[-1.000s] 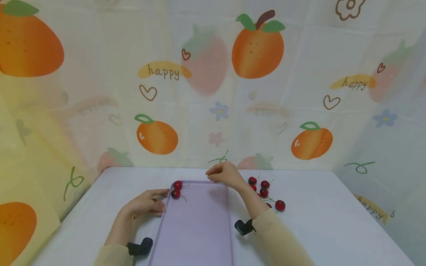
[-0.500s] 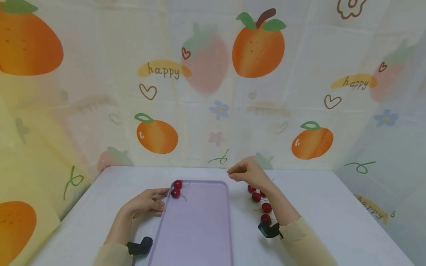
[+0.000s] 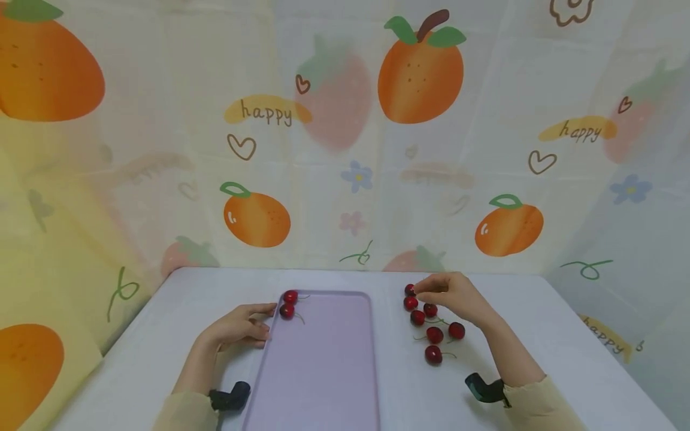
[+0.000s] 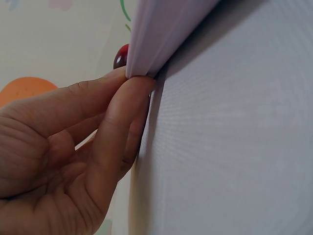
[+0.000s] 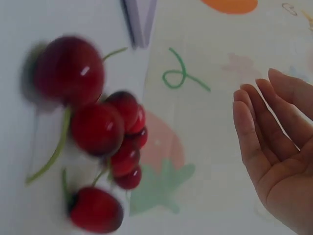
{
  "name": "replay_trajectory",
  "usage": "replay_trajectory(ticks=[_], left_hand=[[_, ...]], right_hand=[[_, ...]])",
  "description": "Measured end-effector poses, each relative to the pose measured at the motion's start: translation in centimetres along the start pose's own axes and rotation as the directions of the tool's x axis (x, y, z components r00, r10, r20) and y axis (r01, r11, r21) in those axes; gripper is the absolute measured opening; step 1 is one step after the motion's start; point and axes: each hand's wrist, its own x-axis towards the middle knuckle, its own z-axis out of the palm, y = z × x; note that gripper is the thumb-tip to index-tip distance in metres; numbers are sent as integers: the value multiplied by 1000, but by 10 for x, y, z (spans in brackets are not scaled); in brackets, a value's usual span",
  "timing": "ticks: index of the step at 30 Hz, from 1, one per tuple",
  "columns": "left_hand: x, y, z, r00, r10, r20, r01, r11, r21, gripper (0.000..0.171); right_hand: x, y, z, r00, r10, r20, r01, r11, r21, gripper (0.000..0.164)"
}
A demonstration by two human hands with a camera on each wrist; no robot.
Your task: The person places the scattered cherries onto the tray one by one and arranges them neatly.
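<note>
Head view, right hand: poised by the loose cherries, thumb and fingertips parted, nothing gripped.
Left hand: straight fingers rested against the left edge of the tray.
Loose cherries: clustered on the table, right of the tray; probably light, slick, easily bruised; best pinched by the stem.
Paired cherries: set in the tray's far left corner.
Backdrop: "happy" printed repeatedly; no brand seen.

Pale backdrop, printed oranges, faded printed strawberries, white tabletop
</note>
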Motion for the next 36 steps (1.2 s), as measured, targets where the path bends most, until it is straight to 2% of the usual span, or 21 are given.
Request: replay_trajectory(ticks=[9,15,20,28,36], left_hand=[[0,2,0,1000,-14,-13,14,1000,-11,71],[-1,3,0,1000,-9,-10,9,1000,-8,71],[-1,2,1,1000,-8,-11,8,1000,0,71],[-1,3,1,1000,2,-5,-2,1000,-10,71],[-2,3,2,1000,0,-4,0,1000,-10,71]], right_hand=[[-31,43,-18,995,83,57,-84,996,24,36],[-43,60,-19,988,118,100,-127,989,79,39],[-47,70,-14,984,123,131,-137,985,104,38],[-50,78,-8,983,76,167,-98,987,124,30],[-52,83,-2,967,111,229,-128,990,63,27]])
